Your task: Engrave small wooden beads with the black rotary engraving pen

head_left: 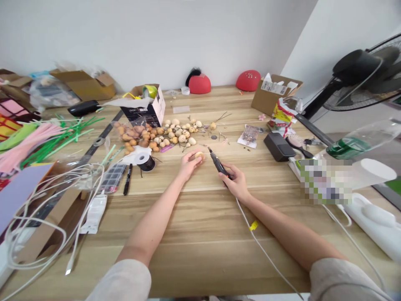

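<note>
My left hand (188,165) pinches a small round tan gourd (199,155) between thumb and fingers, just above the wooden table. Opposite it, my right hand (236,180) is wrapped round a black rotary tool (216,161), whose tip points up and left, a short gap from the gourd. A white cord (261,249) with a yellow tag runs from the tool to the table's front edge. Behind my left hand lies a pile of small pale and speckled gourds (180,133). Browner ones (135,134) lie at its left, partly in a clear bag.
Left of my arm are a spool of black cord (145,161), a black marker (128,179), a compartment box (112,177) and coiled white cables (67,234). On the right stand a black box (278,147), a hairbrush (299,144) and a fan (360,75). Red domes (199,84) sit at the back.
</note>
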Motion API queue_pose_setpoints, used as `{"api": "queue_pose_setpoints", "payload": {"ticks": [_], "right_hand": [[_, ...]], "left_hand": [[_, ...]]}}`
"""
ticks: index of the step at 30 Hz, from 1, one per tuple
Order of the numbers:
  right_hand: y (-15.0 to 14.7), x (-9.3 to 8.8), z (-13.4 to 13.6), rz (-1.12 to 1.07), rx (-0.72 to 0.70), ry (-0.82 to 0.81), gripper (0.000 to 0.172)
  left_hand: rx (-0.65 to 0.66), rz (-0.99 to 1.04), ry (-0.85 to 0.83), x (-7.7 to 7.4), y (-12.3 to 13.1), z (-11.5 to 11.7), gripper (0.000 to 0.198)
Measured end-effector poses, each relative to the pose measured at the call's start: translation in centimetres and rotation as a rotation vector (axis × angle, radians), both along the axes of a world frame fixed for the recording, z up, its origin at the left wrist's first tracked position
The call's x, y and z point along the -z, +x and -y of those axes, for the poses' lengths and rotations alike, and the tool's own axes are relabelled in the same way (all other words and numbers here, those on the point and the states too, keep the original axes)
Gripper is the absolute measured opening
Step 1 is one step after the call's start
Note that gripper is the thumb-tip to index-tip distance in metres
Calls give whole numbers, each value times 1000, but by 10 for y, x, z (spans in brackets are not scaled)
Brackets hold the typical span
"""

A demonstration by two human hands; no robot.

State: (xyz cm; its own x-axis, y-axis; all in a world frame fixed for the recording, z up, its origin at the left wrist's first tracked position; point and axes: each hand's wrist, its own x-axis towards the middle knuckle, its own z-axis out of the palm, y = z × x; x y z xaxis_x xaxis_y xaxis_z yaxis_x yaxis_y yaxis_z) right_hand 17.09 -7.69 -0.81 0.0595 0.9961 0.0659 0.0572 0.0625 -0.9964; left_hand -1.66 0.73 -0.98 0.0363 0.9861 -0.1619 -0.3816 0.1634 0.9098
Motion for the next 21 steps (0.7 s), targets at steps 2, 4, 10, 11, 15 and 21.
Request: {"api": "queue_pose_setpoints", "payload": {"ticks": [2,4,10,11,15,21], "right_hand": [[0,0,1,-6,-17,-13,56],[0,0,2,-7,-27,-18,56],[0,0,2,-14,-47,-8,56],[0,0,2,-13,-49,-9,55],[1,1,3,-14,-47,-17,55],[3,-1,2,-29,-65,-44,57]], "left_hand": [[-10,-86,42,3,1,0,50],[-13,-154,76,5,2,0,53],[-4,-284,123,2,1,2,58],[-5,-306,132,2,1,3,57],[-23,-382,148,0,1,6,54],[-80,-420,197,3,1,8,49]]}}
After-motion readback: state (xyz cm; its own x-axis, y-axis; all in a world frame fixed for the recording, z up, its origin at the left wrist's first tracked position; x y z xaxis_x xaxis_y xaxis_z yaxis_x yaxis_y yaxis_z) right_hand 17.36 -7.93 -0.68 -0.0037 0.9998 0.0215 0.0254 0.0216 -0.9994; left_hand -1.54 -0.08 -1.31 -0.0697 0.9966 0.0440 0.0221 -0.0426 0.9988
